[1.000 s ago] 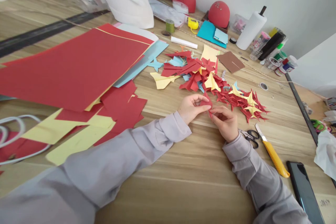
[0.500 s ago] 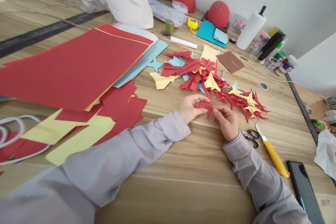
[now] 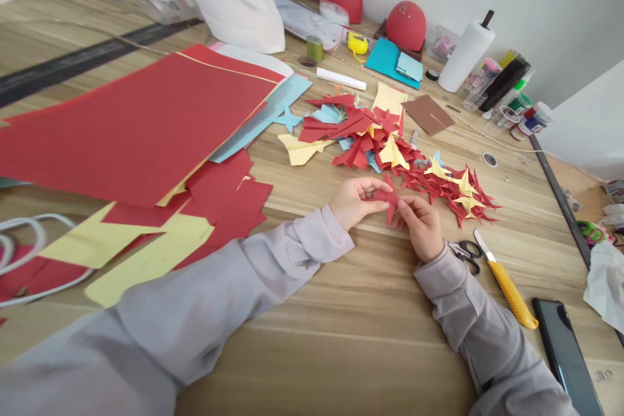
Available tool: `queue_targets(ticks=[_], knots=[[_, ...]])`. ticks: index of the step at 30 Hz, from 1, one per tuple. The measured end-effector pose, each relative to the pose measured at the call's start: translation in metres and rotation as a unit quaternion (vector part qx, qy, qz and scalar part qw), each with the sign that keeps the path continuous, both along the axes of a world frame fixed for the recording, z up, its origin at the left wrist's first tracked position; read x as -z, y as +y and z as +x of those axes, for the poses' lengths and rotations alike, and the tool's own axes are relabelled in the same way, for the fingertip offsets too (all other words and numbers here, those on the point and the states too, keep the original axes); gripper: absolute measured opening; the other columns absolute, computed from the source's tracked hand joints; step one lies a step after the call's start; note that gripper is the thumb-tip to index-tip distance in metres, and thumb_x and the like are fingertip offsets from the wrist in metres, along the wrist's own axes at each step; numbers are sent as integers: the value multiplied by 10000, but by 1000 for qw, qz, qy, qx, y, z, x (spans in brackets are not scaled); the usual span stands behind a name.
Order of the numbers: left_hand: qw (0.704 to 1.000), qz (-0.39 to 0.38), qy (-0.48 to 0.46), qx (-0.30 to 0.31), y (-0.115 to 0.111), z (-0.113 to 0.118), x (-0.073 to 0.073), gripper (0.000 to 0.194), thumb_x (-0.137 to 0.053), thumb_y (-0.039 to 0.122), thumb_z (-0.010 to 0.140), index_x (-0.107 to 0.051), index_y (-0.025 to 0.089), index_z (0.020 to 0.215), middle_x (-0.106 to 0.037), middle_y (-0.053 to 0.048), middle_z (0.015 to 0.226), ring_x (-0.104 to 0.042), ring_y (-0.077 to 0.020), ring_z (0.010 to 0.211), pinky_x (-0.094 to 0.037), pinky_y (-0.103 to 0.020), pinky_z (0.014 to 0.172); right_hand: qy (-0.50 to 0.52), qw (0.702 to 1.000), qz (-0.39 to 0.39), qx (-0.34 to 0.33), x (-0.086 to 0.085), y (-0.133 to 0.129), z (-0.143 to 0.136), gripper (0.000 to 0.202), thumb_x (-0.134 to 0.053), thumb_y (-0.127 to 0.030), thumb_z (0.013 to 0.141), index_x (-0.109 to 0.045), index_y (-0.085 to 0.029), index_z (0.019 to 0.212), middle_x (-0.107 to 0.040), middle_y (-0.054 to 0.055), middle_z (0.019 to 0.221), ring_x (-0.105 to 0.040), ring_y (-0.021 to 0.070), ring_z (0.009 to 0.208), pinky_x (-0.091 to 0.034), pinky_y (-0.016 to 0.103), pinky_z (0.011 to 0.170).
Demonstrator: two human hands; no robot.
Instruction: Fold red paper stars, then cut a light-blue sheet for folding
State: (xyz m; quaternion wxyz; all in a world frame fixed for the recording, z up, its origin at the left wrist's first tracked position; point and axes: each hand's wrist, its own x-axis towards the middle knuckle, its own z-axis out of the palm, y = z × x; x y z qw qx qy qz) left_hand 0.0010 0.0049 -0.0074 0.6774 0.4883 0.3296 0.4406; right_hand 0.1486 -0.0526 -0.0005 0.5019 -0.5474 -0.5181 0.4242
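Observation:
Between my two hands is a small folded red paper star [image 3: 389,196] with pointed tips, held just above the table. My left hand [image 3: 358,201] pinches it from the left with thumb and fingers. On the right side, the thumb and fingertips of my right hand [image 3: 420,224] are closed on its edge, and they hide part of that side. Directly behind my hands lies a heap of folded red, yellow and blue paper pieces [image 3: 355,149]. Several more folded stars [image 3: 465,195], red and yellow, spread to the right of it.
Large red paper sheets [image 3: 136,123] and yellow strips [image 3: 156,266] cover the left. Black-handled scissors [image 3: 470,253], a yellow utility knife [image 3: 511,292] with its blade out, and a phone [image 3: 568,351] lie at the right. Bottles and jars [image 3: 533,120] stand along the back.
The red paper star has shifted slightly to the right and turned a little. My right fingertips now touch its right edge. Nothing else has moved.

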Motion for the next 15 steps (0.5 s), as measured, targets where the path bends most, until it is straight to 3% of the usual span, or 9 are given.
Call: queue_targets(ticks=[15], knots=[[1000, -30, 0, -1, 0, 1, 0, 250, -764, 279, 547, -691, 136, 739, -666, -22, 699, -552, -117, 627, -461, -268, 618, -1, 1000, -6, -3, -1, 0, 0, 352, -618, -538, 765, -588, -188, 763, -573, -32, 491, -508, 108, 439, -411, 238, 451]])
